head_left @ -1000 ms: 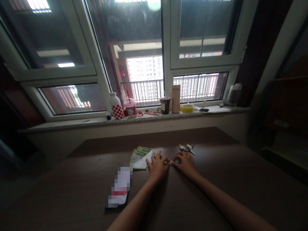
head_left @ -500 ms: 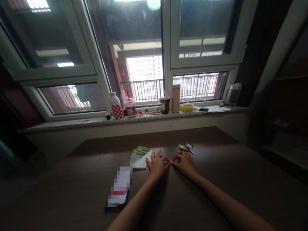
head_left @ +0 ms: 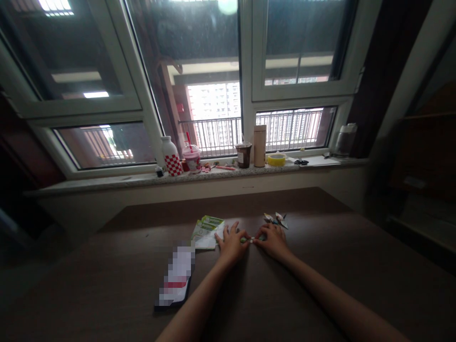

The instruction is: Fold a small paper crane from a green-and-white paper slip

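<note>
Both my hands rest on the dark wooden table [head_left: 107, 266], meeting at a small folded piece of paper [head_left: 251, 240] with green and white showing. My left hand [head_left: 231, 244] pinches its left end with thumb and forefinger, the other fingers spread. My right hand [head_left: 271, 241] pinches the right end, fingers curled over it. Most of the paper is hidden under my fingers. A stack of green-and-white printed sheets [head_left: 206, 232] lies just left of my left hand. A small folded paper figure [head_left: 276, 219] sits just beyond my right hand.
A phone [head_left: 175, 281] lies on the table to the left of my left forearm. The windowsill [head_left: 107, 179] behind the table carries a checked bottle [head_left: 171, 156], a pink drink cup [head_left: 193, 158], a dark cup [head_left: 244, 155], a tall flask [head_left: 260, 146], a tape roll [head_left: 277, 159] and scissors [head_left: 302, 162].
Almost nothing has changed. Both hands stay pinched on the small paper in the same spot, with only a slight shift of the fingers.
</note>
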`<state>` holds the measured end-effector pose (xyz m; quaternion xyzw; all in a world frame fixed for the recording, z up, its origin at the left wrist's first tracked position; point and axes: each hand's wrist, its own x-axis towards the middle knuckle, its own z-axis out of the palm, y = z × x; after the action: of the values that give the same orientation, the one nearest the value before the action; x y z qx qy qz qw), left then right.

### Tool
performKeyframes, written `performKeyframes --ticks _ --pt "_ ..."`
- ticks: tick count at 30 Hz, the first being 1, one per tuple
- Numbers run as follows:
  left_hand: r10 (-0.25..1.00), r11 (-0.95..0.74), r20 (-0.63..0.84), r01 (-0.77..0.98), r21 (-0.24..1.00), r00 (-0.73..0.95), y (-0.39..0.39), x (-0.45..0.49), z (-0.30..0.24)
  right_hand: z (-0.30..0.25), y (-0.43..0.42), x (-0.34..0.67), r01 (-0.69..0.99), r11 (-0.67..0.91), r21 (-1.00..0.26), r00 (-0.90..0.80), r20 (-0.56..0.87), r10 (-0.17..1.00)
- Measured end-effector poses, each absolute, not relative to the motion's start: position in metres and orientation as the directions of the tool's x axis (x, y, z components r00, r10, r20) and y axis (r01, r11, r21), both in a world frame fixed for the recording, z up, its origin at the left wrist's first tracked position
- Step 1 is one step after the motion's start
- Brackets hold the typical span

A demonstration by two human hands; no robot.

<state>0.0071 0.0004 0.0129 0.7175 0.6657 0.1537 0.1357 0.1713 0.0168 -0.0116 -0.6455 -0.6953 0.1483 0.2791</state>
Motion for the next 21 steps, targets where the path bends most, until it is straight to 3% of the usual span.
performKeyframes --ticks 14,21 --pt "0.995 -0.086 -0.011 0.916 0.393 0.098 0.002 0.000 0.013 -0.012 0.023 0.179 0.789 0.113 -0.603 -0.043 0.129 0.991" --pt "0.995 -0.103 0.050 0.921 0.377 0.091 -0.004 -0.004 0.010 -0.015 0.022 0.180 0.775 0.142 -0.616 -0.047 0.168 0.985"
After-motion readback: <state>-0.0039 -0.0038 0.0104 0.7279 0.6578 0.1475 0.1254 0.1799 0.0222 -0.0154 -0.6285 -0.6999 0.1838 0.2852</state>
